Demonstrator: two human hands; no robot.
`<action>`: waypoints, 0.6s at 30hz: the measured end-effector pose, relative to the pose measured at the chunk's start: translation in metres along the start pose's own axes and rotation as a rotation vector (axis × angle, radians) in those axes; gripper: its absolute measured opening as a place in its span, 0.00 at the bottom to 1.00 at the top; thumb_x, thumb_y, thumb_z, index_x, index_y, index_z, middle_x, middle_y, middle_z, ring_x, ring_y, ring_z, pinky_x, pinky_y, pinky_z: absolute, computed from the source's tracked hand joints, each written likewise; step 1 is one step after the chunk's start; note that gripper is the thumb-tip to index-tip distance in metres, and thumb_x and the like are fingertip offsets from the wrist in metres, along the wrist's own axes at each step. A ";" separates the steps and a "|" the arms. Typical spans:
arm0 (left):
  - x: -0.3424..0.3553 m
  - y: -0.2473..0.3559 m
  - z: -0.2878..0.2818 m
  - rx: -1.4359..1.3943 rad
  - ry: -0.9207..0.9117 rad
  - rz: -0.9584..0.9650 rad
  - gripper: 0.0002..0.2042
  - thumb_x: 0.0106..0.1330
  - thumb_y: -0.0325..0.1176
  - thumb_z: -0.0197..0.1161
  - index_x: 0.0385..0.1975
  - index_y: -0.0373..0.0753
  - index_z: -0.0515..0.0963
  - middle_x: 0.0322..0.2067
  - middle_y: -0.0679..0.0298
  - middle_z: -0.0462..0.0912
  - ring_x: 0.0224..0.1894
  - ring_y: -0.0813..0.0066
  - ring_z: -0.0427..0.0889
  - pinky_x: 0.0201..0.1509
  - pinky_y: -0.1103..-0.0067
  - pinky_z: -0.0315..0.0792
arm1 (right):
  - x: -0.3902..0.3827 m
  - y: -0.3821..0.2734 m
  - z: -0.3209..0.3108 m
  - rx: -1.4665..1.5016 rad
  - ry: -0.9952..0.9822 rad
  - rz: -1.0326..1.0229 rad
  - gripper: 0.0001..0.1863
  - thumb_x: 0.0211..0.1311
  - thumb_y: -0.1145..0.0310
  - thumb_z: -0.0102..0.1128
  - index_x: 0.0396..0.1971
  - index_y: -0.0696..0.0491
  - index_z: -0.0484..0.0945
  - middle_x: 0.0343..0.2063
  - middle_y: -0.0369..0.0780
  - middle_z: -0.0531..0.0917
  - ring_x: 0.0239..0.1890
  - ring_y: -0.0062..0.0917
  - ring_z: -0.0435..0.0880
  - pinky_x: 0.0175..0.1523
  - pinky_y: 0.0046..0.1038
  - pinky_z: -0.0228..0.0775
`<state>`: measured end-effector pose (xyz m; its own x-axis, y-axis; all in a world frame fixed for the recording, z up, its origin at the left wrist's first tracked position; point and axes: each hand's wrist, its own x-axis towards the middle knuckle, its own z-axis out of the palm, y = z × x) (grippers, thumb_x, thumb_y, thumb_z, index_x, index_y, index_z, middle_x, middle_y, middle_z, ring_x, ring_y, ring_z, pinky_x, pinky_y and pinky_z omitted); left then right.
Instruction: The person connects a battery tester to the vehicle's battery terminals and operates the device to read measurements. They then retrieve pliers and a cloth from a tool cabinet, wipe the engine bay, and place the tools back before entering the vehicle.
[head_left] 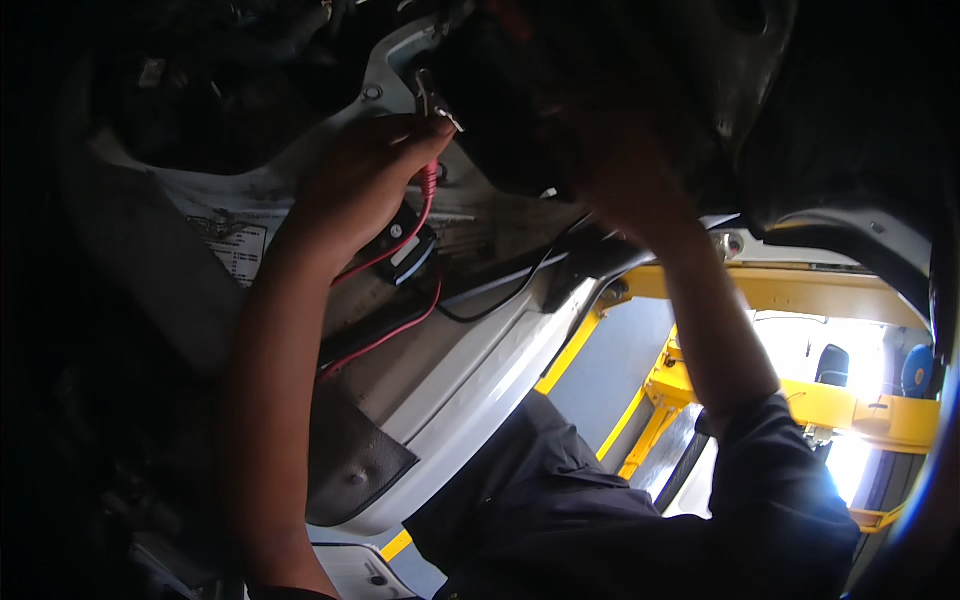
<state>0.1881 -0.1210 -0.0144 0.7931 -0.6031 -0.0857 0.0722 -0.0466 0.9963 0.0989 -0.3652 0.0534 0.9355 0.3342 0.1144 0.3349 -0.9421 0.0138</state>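
Note:
My left hand (pixel 360 190) is closed on a metal clamp (pixel 430 95) with a red boot (pixel 430 180) and red cable, held up beside a pale metal bracket (pixel 390 65). My right hand (pixel 630 180) reaches up into the dark area under the dashboard or panel; its fingers are lost in shadow and blur. A small black device (pixel 410 260) lies on the grimy metal below my left hand, with red and black cables near it.
A white door sill (pixel 500 370) with dark trim (pixel 350 465) runs diagonally below my hands. A white label (pixel 235 250) is at the left. Yellow metal frames (pixel 840 400) stand beyond the opening at the right. Dark molded panels (pixel 830 140) surround the upper right.

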 end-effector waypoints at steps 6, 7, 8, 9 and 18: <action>0.052 0.010 0.022 -0.207 0.083 -0.102 0.22 0.72 0.52 0.59 0.50 0.38 0.82 0.41 0.66 0.84 0.45 0.78 0.78 0.53 0.73 0.69 | 0.077 -0.057 0.010 0.669 -0.060 0.543 0.17 0.69 0.68 0.54 0.54 0.59 0.75 0.51 0.49 0.82 0.53 0.39 0.84 0.58 0.39 0.77; 0.061 0.009 0.018 -0.177 -0.025 -0.099 0.24 0.72 0.53 0.57 0.53 0.40 0.80 0.42 0.66 0.84 0.46 0.78 0.78 0.55 0.73 0.69 | 0.084 -0.057 0.009 0.634 -0.047 0.602 0.17 0.69 0.69 0.54 0.55 0.58 0.75 0.50 0.49 0.82 0.53 0.40 0.84 0.57 0.39 0.77; 0.066 0.010 0.018 -0.125 -0.031 -0.115 0.24 0.71 0.54 0.57 0.55 0.40 0.79 0.42 0.66 0.84 0.47 0.78 0.79 0.54 0.74 0.70 | 0.090 -0.055 0.008 0.600 -0.034 0.659 0.18 0.69 0.69 0.54 0.55 0.58 0.74 0.49 0.49 0.82 0.52 0.40 0.84 0.57 0.39 0.77; 0.073 0.010 0.024 -0.078 -0.055 -0.133 0.25 0.71 0.55 0.56 0.56 0.41 0.78 0.42 0.66 0.84 0.47 0.78 0.79 0.54 0.74 0.70 | 0.083 -0.038 0.020 0.398 0.010 0.485 0.16 0.69 0.69 0.54 0.54 0.57 0.75 0.48 0.49 0.82 0.53 0.40 0.83 0.57 0.39 0.76; 0.161 0.006 0.033 0.725 0.156 0.435 0.17 0.65 0.42 0.64 0.52 0.48 0.83 0.49 0.62 0.85 0.54 0.61 0.83 0.59 0.68 0.77 | 0.051 0.063 0.036 -0.237 -0.092 0.340 0.16 0.69 0.68 0.55 0.54 0.57 0.77 0.53 0.49 0.80 0.57 0.46 0.79 0.61 0.42 0.72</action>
<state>0.2959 -0.2445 -0.0216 0.7383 -0.5716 0.3580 -0.6199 -0.3660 0.6941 0.1719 -0.4068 0.0240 0.9980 -0.0059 0.0625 -0.0195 -0.9753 0.2202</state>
